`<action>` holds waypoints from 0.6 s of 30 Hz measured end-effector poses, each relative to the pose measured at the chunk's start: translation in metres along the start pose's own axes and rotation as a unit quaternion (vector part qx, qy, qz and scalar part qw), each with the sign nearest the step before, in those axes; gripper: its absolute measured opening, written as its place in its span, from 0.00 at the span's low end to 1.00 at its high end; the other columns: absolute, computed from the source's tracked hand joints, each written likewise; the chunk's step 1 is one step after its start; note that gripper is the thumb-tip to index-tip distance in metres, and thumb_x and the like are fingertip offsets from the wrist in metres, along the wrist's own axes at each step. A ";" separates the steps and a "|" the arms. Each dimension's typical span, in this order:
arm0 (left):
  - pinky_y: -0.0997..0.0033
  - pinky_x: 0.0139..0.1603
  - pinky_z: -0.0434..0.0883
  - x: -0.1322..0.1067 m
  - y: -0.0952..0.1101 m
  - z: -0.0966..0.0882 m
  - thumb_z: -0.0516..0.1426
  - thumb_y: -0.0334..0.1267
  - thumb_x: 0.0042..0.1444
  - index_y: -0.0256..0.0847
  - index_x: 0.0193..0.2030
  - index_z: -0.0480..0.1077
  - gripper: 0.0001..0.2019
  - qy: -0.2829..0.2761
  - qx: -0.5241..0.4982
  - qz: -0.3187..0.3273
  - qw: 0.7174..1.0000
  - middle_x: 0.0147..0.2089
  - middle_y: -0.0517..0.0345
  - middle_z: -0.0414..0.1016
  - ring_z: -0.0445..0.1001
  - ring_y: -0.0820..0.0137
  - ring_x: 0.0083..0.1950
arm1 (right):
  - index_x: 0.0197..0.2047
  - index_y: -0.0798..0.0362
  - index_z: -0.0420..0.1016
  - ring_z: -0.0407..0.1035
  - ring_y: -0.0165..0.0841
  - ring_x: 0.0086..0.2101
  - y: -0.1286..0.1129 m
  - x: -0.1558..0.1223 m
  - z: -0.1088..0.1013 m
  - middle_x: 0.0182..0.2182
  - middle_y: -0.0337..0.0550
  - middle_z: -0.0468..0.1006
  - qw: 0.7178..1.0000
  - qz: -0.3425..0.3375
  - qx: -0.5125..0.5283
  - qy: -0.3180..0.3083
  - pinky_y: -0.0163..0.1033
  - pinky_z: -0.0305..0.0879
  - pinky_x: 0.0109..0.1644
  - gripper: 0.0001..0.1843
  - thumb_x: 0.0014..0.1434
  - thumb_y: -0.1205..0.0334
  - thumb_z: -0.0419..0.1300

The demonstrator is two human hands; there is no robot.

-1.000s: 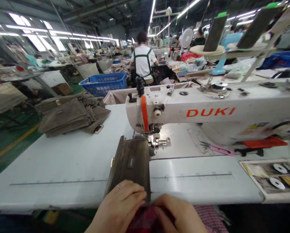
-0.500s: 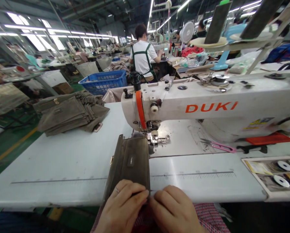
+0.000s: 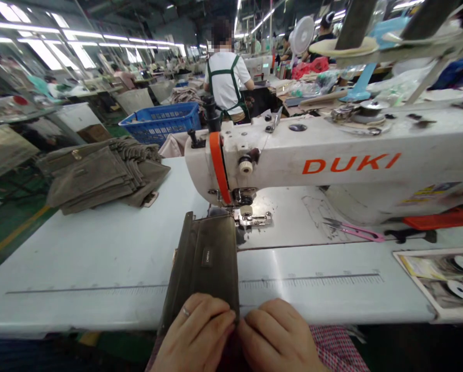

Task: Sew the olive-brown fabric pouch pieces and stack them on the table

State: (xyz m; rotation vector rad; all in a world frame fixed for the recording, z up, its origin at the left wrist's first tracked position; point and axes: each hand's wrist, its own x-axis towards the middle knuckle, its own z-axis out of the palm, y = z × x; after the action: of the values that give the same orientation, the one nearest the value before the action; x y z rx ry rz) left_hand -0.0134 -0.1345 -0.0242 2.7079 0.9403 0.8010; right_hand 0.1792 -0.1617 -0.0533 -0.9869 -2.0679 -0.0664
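- Dark olive-brown pouch [image 3: 216, 243] lies flat on the pale table [image 3: 99, 258], lengthwise towards the wearer; its far right corner sits at the presser foot [image 3: 252, 220] of the sewing machine [image 3: 351, 155].
- Surface: matt, fabric-like, slightly creased; right edge straight. A raised, folded strip runs along the left side, its far end projecting beyond the main panel.
- Small dark label [image 3: 207, 258] on the panel, light lettering; too small to read with certainty.
- Metal fitting [image 3: 174, 256] at the left edge, seen only as a gold-coloured sliver.
- Left hand [image 3: 200, 330], ring on one finger, rests over the pouch's near end; fingers drawn together, clamped on its near right corner.
- Right hand [image 3: 280, 333] just beside that corner; fingers curled together. Cannot tell whether they grip the edge; fingertips face down, in shadow.
- Near end of pouch covered by left hand; both wrists cut off by the frame's lower border.
- Needle point and stitch line: not distinguishable.
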 end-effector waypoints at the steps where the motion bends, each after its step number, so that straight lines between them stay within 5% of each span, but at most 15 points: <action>1: 0.70 0.47 0.72 0.001 0.001 -0.001 0.51 0.26 0.63 0.37 0.44 0.72 0.10 0.002 -0.008 -0.008 1.000 0.39 0.53 0.74 0.72 0.68 0.41 | 0.36 0.57 0.74 0.61 0.31 0.23 0.000 0.000 -0.001 0.22 0.40 0.71 1.000 0.002 0.008 0.004 0.38 0.56 0.27 0.12 0.66 0.70 0.51; 18: 0.68 0.46 0.69 0.009 0.007 -0.008 0.44 0.28 0.69 0.36 0.42 0.70 0.14 -0.046 0.001 -0.012 0.999 0.39 0.54 0.73 0.69 0.67 0.41 | 0.39 0.56 0.73 0.66 0.32 0.28 -0.009 -0.001 -0.001 0.28 0.43 0.74 0.994 0.093 0.048 0.029 0.37 0.64 0.33 0.07 0.64 0.72 0.54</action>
State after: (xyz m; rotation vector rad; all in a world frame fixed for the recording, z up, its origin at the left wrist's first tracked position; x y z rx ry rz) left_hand -0.0082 -0.1347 -0.0110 2.7047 0.9518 0.6652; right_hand 0.1742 -0.1689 -0.0513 -1.1000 -1.8987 0.0998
